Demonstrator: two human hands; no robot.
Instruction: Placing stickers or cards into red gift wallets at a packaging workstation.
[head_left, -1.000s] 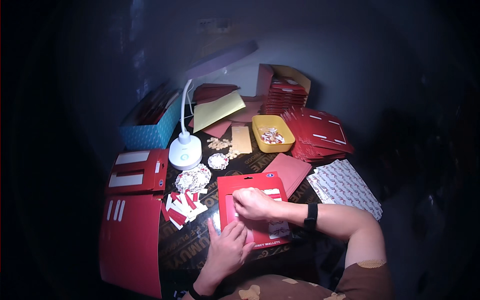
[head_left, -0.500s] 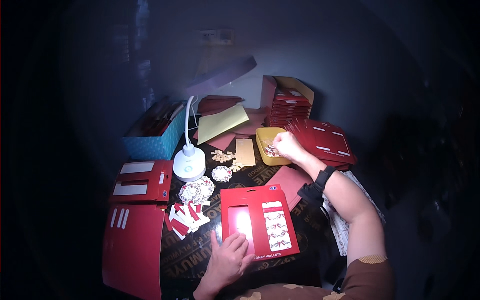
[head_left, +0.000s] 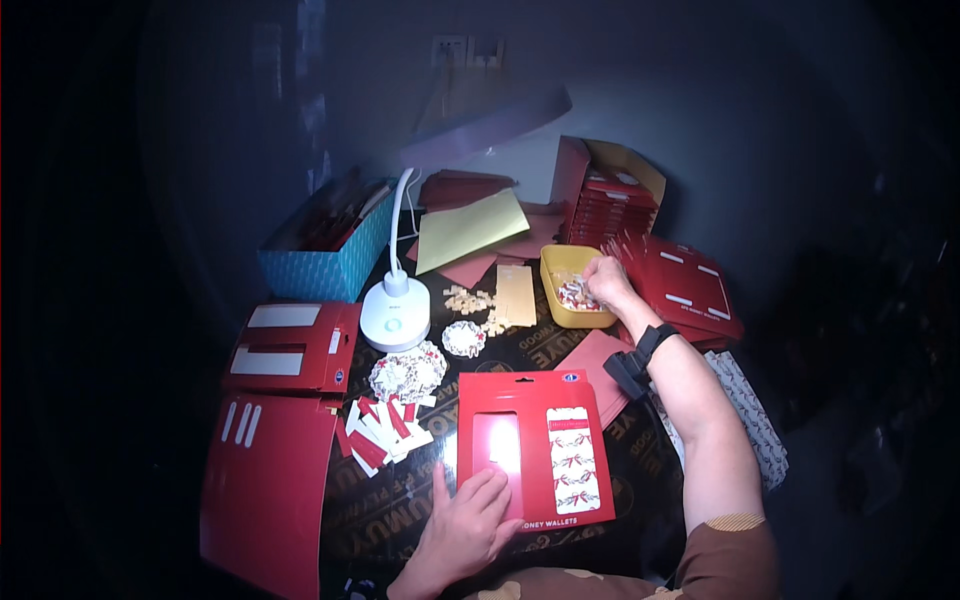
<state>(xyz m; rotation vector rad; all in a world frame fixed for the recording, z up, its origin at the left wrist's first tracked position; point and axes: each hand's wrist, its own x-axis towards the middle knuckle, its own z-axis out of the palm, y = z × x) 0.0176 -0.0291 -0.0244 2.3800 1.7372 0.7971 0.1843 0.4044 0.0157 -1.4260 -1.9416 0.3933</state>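
Note:
My left hand (head_left: 468, 528) lies flat with its fingers stretched over the lower left of a red card package (head_left: 535, 460). This package has a glossy window on its left side and a white strip patterned with red bows (head_left: 573, 470) on its right. Farther off, my right hand (head_left: 608, 284) dips into a yellow plastic tub (head_left: 585, 319), its fingers drawn together in a pinch. Small red and white pieces (head_left: 574, 293) lie in the tub beside the fingertips. Whatever the pinch may hold is hidden.
A white desk lamp (head_left: 395, 315) stands left of centre, near round printed cutouts (head_left: 408, 370) and loose red and white strips (head_left: 385, 435). Red card sleeves (head_left: 265, 490) lie at left, a blue box (head_left: 325, 268) behind. Stacked red packages (head_left: 605, 215) and fanned red cards (head_left: 680, 285) occupy the right.
The whole view has shifted slightly. My right hand has moved a little within the yellow tub, and more of the red and white pieces show. My left hand stays on the package.

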